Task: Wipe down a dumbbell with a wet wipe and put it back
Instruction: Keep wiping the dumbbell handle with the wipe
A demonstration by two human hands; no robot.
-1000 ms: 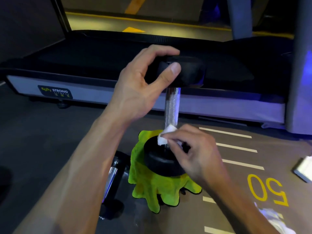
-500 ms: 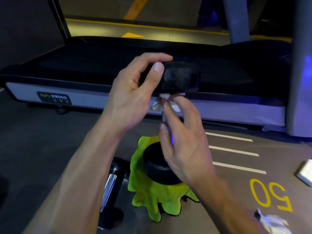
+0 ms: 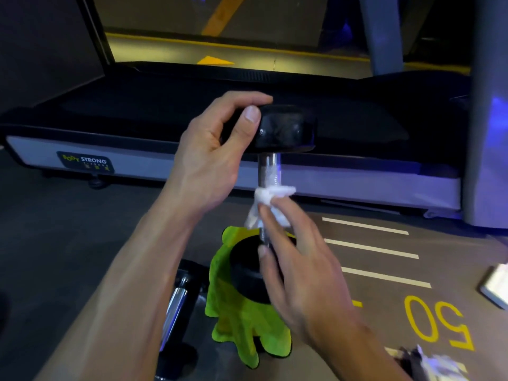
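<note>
A black dumbbell [image 3: 286, 127] stands upright on its lower head [image 3: 247, 273], which rests on a bright green cloth [image 3: 242, 331] on the floor. My left hand [image 3: 217, 158] grips the upper head from the left, thumb on its side. My right hand [image 3: 297, 259] holds a crumpled white wet wipe [image 3: 270, 199] wrapped against the chrome handle [image 3: 269, 166], about halfway up. The fingers curl round the handle from the right and hide its lower part.
A second dumbbell [image 3: 176, 306] lies on the floor left of the cloth. A treadmill [image 3: 137, 149] runs across behind. A white pack [image 3: 494, 287] sits at the right edge, and used wipes [image 3: 437, 364] lie at the bottom right near yellow floor numbers.
My right hand slid the wipe up the handle from the lower head to just under the upper head, then back down to the middle. My left hand kept its grip.
</note>
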